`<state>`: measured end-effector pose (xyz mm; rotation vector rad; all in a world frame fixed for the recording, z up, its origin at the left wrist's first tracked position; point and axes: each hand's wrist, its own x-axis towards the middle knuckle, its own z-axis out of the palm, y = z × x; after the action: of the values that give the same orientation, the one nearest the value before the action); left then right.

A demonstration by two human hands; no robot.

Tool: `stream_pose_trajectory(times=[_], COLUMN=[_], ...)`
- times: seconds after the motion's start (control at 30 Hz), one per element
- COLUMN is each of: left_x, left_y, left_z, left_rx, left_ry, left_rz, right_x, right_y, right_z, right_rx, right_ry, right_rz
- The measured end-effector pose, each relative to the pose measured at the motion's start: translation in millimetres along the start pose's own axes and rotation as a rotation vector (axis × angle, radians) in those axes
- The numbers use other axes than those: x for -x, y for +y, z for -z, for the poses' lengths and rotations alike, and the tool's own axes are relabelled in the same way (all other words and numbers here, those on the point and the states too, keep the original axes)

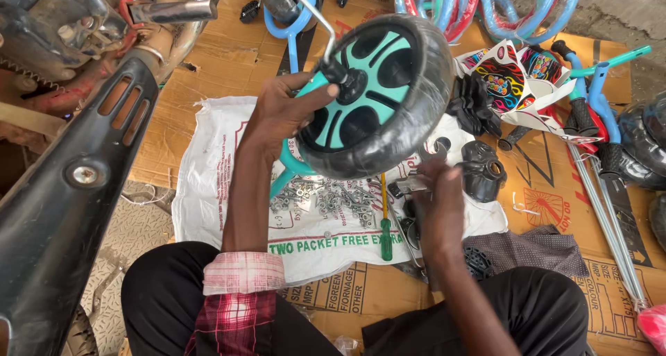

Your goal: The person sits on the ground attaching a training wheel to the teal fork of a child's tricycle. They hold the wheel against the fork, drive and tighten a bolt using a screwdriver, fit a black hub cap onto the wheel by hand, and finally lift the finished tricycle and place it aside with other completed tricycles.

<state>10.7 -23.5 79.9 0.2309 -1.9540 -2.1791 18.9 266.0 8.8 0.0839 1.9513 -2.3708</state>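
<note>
While the left hand [281,109] clasps the teal fork at the hub of the black-tyred toy wheel [374,96] (already mounted, raised above the white sack [208,189]), the right hand [438,203], grip unreadable, hovers over loose nuts [326,200] unused.

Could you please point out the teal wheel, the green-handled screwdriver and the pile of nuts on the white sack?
teal wheel [378,85], head view, on a teal spoke.
green-handled screwdriver [386,239], head view, on the green handle.
pile of nuts [347,200], head view, middle of the heap.
</note>
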Motion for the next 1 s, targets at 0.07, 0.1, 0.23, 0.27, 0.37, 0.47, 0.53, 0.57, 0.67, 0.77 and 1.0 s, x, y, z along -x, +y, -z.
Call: stream_pose_trajectory(times=[0.07,0.1,0.23,0.27,0.37,0.47,0.53,0.57,0.67,0.77,1.0], left_x=[-4,-5,-8,-8,-2,9,15,17,21,20,14], left_y=[-3,-6,-11,-11,-21,-33,-43,-48,-63,-77,-97], left_z=[-2,-3,1,3,-1,-2,-2,-3,-8,-18,-37], left_rx=[-0.004,-0.002,-0.265,-0.461,-0.903,-1.072,-1.140,-1.183,-1.275,-1.288,-1.122], left_ry=[0.042,0.058,0.161,0.229,0.429,0.461,0.503,0.561,0.704,0.725,0.744], left_rz=[-0.093,-0.133,-0.456,-0.634,-0.481,-0.370,-0.475,-0.559,-0.601,-0.423,-0.258], right_x=[-17,-23,-45,-50,-62,-74,-77,-78,-72,-61,-53], right_y=[-13,-17,-13,-9,5,20,29,30,39,39,35], right_z=[0,3,22,27,44,54,63,65,85,104,87], right_rx=[0.042,0.068,0.331,0.411,0.720,0.936,0.985,0.977,0.943,0.917,0.895], right_ry=[0.001,0.008,0.104,0.134,0.189,0.127,0.138,0.191,0.186,0.071,0.004], right_rz=[0.036,0.050,0.328,0.402,0.479,0.607,0.602,0.538,0.387,0.329,0.506])
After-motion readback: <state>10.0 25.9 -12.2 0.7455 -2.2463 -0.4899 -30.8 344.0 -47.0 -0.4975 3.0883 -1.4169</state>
